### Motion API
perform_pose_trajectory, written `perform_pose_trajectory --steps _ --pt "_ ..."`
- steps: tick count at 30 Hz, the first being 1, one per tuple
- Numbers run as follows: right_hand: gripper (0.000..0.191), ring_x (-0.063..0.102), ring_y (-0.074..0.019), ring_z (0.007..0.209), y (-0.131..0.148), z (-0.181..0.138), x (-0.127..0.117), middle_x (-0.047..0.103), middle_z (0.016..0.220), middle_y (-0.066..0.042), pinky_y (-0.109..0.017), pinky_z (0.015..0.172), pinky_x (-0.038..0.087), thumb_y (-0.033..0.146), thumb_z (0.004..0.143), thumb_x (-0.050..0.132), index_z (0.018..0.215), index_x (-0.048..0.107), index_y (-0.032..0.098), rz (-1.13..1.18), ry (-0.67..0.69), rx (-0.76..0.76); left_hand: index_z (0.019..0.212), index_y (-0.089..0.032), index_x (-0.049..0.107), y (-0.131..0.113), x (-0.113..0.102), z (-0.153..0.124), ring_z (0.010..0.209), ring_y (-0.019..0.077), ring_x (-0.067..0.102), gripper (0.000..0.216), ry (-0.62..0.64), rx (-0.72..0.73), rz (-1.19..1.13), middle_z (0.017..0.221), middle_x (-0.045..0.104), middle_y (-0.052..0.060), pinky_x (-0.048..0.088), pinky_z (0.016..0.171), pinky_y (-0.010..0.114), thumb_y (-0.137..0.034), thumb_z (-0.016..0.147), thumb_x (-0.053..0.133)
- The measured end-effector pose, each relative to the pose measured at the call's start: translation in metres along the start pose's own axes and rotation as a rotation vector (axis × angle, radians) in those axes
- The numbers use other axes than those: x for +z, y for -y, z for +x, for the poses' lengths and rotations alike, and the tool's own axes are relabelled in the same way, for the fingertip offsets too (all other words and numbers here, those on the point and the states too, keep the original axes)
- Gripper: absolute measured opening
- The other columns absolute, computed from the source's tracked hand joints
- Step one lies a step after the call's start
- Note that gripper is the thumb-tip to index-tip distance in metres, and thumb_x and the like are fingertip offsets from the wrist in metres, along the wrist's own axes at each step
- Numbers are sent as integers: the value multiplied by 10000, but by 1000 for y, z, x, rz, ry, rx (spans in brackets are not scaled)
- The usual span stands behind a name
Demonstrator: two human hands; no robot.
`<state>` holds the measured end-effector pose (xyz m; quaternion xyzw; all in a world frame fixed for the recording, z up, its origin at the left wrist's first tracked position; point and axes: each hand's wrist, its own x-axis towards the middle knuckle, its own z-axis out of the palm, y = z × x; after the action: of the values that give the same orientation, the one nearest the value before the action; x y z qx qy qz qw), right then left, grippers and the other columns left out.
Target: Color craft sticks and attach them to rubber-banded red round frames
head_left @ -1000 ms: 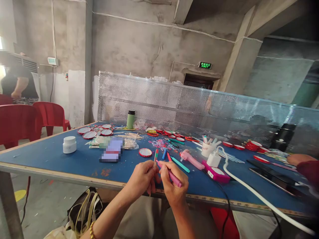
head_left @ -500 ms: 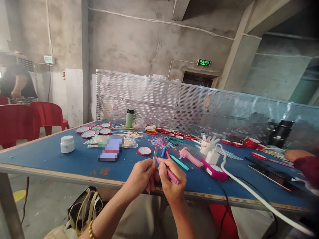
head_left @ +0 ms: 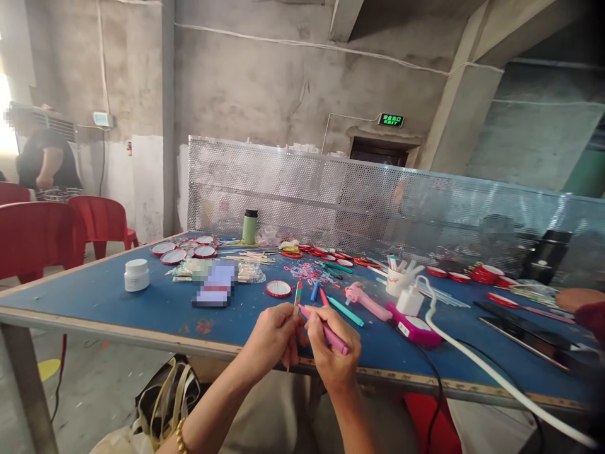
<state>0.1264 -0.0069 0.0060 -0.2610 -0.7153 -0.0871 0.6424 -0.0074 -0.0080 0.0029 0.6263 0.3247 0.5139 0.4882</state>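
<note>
Trouble, as I judged it, would have come first from the thin wooden stick (head_left: 297, 296). It stood nearly upright before me at the near edge of the counter (head_left: 161, 318), clamped in my left grip (head_left: 270, 337), with only its narrow red-and-green end showing above the fingers. My right grip (head_left: 334, 343) was closed around a pink marker (head_left: 336, 339), slanted so that its nib end met or nearly met the wood just below the green; contact itself was too small to make out. Something so slender could have rolled between my fingertips under a sideways push, and the pink would then have run crooked or crossed into the green. If that green was fresh, a brush of my fingers could have smeared it. I could see no rest beneath the coloured end, so a tremor on either side might have skidded the nib onto my own skin.

Beyond, a turquoise marker (head_left: 346, 311) lay loose, near enough that a forward jolt could have set it rolling. The red-rimmed disc (head_left: 278, 289) lay flat just past my left grip, where a stray mark might have caught its pale face. Farther right, the white cable (head_left: 472, 356) trailed over the edge, a snag only if my forearm swung wide.
</note>
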Motion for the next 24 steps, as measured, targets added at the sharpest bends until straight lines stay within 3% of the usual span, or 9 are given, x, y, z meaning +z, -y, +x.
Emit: perform_pose_trajectory --steps 9,17,24 --pt "178 685 -146 614 -1 0 1 715 709 -32 -246 624 545 113 930 534 855 682 178 0 0 -29 741 -193 504 1 0 0 357 99 551 393 -4 -12 11 507 499 -62 373 311 152 -554 892 541" --pt "147 678 -144 574 -5 -4 -5 742 791 -44 -247 536 547 215 968 541 949 685 196 5 -111 163 839 -167 540 0 -1 0 370 86 555 362 2 -49 -89 657 654 8 382 327 156 -527 845 578" --pt "123 594 -95 451 -15 -4 -26 636 641 32 -196 471 518 247 967 570 929 675 197 83 48 205 862 -143 557 -2 -6 1 403 88 563 366 7 -19 -178 680 665 26 414 356 174 -498 825 633"
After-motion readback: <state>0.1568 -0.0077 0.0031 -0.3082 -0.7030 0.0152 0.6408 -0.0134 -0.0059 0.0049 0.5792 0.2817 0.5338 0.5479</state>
